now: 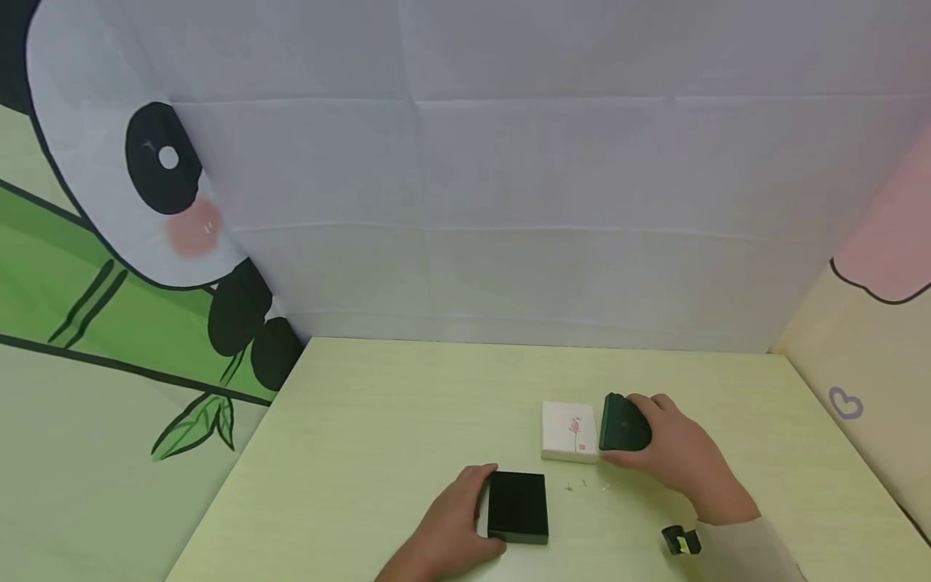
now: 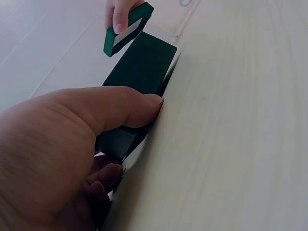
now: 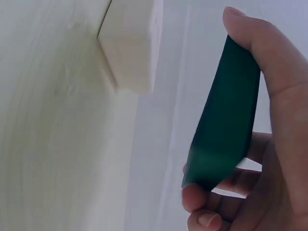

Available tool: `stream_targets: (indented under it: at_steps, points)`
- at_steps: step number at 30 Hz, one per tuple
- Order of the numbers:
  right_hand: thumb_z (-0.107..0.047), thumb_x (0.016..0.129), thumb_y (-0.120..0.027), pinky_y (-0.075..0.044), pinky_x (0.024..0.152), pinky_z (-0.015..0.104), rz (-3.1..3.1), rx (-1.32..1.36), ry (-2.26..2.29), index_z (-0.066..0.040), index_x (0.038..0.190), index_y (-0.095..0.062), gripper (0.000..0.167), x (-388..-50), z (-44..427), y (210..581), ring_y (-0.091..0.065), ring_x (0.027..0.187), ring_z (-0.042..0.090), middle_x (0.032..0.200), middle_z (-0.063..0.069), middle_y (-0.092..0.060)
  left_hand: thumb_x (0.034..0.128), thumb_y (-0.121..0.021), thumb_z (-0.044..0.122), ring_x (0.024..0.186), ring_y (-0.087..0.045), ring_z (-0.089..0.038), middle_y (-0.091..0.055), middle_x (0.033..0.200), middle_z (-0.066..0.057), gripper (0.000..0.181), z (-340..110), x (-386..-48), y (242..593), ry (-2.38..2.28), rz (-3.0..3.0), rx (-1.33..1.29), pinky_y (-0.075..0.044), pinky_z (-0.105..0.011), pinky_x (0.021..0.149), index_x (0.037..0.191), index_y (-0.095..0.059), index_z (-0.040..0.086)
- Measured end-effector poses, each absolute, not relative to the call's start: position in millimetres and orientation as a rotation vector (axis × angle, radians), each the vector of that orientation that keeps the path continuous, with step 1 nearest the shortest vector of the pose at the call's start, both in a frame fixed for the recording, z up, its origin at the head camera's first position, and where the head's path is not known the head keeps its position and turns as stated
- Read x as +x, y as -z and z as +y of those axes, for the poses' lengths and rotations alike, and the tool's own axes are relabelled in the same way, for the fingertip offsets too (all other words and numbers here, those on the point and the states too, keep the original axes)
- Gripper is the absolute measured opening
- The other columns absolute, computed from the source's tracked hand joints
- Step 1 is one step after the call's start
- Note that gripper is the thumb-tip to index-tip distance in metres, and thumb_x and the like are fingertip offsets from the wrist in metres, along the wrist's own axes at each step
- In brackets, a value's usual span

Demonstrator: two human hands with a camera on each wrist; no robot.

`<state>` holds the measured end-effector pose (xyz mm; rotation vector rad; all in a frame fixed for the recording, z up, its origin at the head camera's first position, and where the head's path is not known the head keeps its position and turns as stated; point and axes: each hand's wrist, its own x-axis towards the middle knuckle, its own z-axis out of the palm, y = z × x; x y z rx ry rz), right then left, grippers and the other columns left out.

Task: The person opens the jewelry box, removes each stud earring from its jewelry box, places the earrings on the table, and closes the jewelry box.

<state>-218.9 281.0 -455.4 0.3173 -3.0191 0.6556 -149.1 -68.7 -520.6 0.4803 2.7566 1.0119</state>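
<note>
My left hand (image 1: pixel 454 521) grips a small dark green box (image 1: pixel 518 517) with a black top, low on the table. In the left wrist view its thumb (image 2: pixel 139 108) lies across the box (image 2: pixel 139 62) near one end. Farther right and back, my right hand (image 1: pixel 672 453) holds a green piece that looks like a box lid (image 1: pixel 624 424), tilted, by its edges. The right wrist view shows the lid (image 3: pixel 224 115) between thumb and fingers. Close to its left is a white box (image 1: pixel 569 431) with a pink flower print.
Several tiny pale bits (image 1: pixel 584 484), too small to make out, lie in front of the white box. A small black object (image 1: pixel 681 540) is beside the right sleeve (image 1: pixel 749 550). A white sheet (image 1: pixel 509 202) backs the table (image 1: pixel 364 420), with printed panels at both sides.
</note>
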Motion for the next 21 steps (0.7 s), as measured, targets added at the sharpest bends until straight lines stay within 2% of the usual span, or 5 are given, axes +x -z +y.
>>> stream_targets:
  at_steps: [7,11,21]
  points:
    - [-0.07,0.068,-0.085,-0.054,0.072,0.044,-2.983,0.4,-0.654,-0.008,0.143,-0.056,0.101,-215,260,455,-0.061,0.085,0.021,0.122,0.01,-0.057,0.0695,-0.09,0.03,0.12,-0.053,-0.012,-0.051,0.141,0.009,0.097,-67,-150,523,-1.009,2.761,0.466,-0.048,-0.042,0.101,0.153,-0.043,0.017]
    - [-0.067,0.068,-0.086,-0.054,0.073,0.043,-2.984,0.474,-0.665,-0.01,0.145,-0.055,0.101,-216,248,453,-0.062,0.088,0.019,0.125,0.007,-0.057,0.0701,-0.09,0.03,0.119,-0.053,-0.011,-0.051,0.141,0.009,0.096,-65,-152,522,-1.014,2.754,0.446,-0.048,-0.042,0.101,0.153,-0.043,0.018]
    - [-0.069,0.065,-0.087,-0.053,0.077,0.039,-2.998,0.588,-0.709,-0.016,0.146,-0.056,0.102,-216,221,447,-0.058,0.091,0.016,0.129,0.002,-0.056,0.0712,-0.09,0.032,0.119,-0.053,-0.011,-0.051,0.142,0.009,0.096,-58,-158,521,-1.03,2.72,0.386,-0.048,-0.044,0.102,0.153,-0.042,0.02]
